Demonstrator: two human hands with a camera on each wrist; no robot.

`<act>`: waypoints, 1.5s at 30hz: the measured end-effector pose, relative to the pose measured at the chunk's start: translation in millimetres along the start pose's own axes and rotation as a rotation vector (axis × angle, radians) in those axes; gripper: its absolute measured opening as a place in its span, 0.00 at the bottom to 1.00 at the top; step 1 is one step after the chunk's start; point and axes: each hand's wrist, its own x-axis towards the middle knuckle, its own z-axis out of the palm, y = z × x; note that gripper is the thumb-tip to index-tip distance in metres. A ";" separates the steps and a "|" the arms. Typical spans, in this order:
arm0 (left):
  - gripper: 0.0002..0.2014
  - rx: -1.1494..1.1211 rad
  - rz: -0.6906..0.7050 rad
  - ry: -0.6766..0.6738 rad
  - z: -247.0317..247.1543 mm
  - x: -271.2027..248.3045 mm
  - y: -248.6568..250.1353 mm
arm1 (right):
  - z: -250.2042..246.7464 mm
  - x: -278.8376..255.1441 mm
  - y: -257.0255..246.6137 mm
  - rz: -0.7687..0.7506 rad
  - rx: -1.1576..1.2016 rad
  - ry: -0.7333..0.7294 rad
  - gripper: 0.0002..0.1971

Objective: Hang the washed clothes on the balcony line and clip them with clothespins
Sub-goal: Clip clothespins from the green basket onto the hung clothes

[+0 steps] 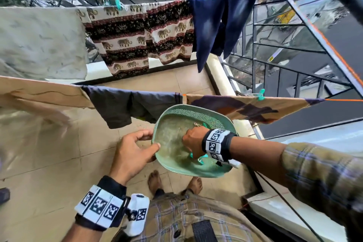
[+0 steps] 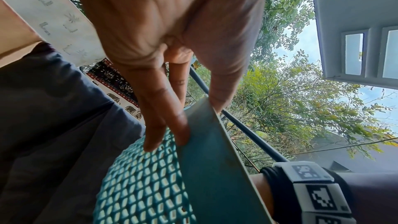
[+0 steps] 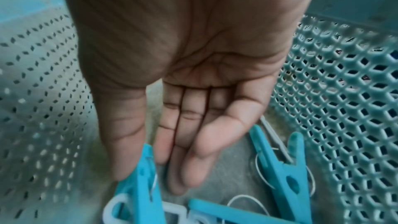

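Mostly the right hand [image 1: 193, 139] hides the basket's [image 1: 177, 113] clothespins [image 3: 284, 171]

Home balcony: tiled floor [image 1: 49, 153] under the hands, metal grille [image 1: 284, 49] and laundry-hung clotheslines [image 1: 343, 100] ahead of them, trees [image 2: 290, 100] beyond.

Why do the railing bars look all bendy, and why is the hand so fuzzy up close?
Head view: the wide lens curves the railing and lines near the edges. Right wrist view: the right hand fills the frame, dim and soft, above sharper blue clothespins. Left wrist view: the left hand on the basket rim is motion-smeared; the sky is bright behind.
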 end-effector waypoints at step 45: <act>0.20 -0.059 -0.129 0.115 -68.6 -6.9 -38.1 | -51.5 34.8 -32.2 -0.103 0.226 0.331 0.19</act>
